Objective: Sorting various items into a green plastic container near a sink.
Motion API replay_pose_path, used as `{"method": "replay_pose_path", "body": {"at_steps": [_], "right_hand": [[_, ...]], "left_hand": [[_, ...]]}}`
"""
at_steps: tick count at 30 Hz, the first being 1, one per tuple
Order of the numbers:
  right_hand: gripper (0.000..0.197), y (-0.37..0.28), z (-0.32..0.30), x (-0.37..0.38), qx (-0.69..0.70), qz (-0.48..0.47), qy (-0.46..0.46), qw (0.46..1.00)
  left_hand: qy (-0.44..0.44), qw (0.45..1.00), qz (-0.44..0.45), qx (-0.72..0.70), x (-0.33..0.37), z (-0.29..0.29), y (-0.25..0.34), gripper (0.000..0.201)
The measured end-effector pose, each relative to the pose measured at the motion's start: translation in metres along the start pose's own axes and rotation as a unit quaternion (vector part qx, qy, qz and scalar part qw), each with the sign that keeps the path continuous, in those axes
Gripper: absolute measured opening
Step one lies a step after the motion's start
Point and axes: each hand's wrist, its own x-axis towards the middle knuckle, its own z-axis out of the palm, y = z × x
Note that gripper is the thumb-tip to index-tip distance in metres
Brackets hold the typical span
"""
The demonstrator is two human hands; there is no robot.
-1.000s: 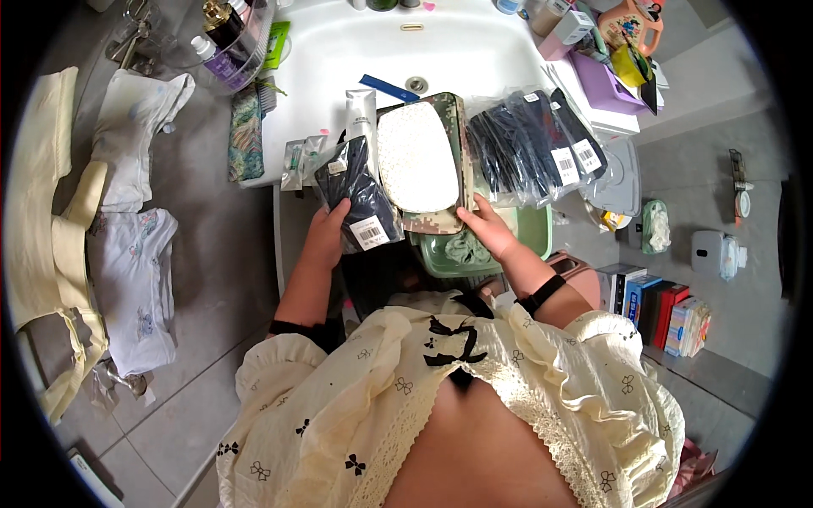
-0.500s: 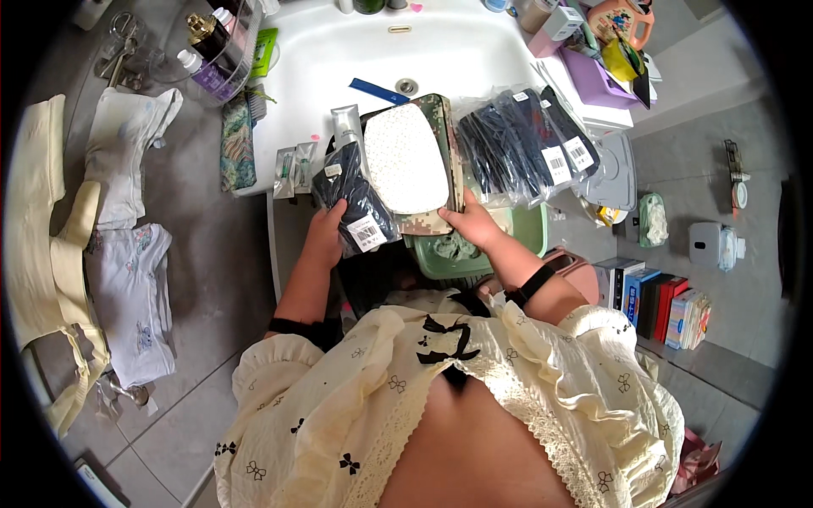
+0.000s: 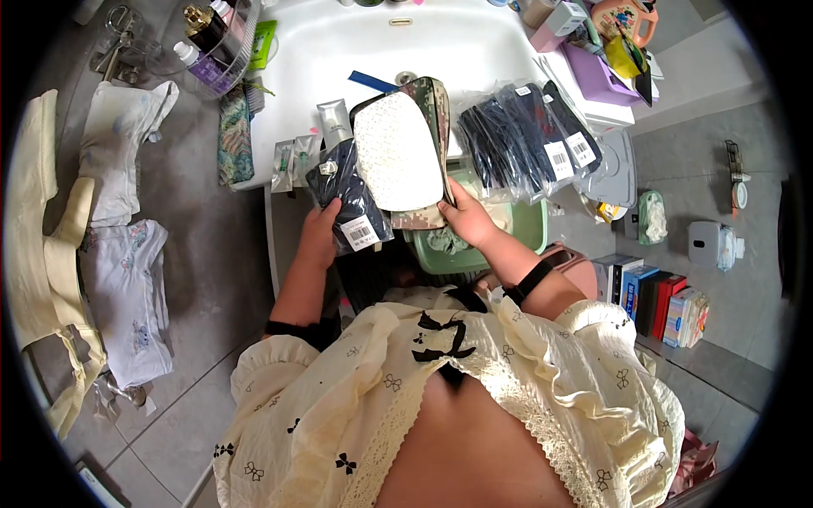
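Head view: at the white ceramic basin's [image 3: 313, 59] near edge, the left hand [image 3: 318, 237] grips a plastic-wrapped navy packet [image 3: 349, 196]; the right hand [image 3: 467, 218] pinches a camouflage fabric pouch [image 3: 438, 114] behind a white speckled panel [image 3: 398, 152]. The pouch now overlaps the basin's metal drain [image 3: 406, 77]; handling seems ongoing.

flat blue strip [image 3: 371, 81] in glossy white sink [image 3: 339, 51] | purple plastic box [image 3: 587, 82] at right, holding oddments | cream cloth garment [image 3: 32, 212] hanging left, beside white printed garment [image 3: 131, 305] | upright red-spined books [image 3: 666, 300]
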Motion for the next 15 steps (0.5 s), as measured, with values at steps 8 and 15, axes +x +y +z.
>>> {"method": "replay_pose_path", "body": {"at_steps": [8, 15], "right_hand": [[0.048, -0.022, -0.003, -0.009, -0.018, -0.021, 0.010, 1.000], [0.046, -0.025, -0.006, -0.018, -0.105, -0.032, -0.008, 0.994]], "left_hand": [[0.022, 1.000, -0.003, 0.005, -0.019, 0.014, 0.020, 0.027], [0.023, 0.999, 0.021, 0.044, -0.029, 0.018, 0.017, 0.027]]}}
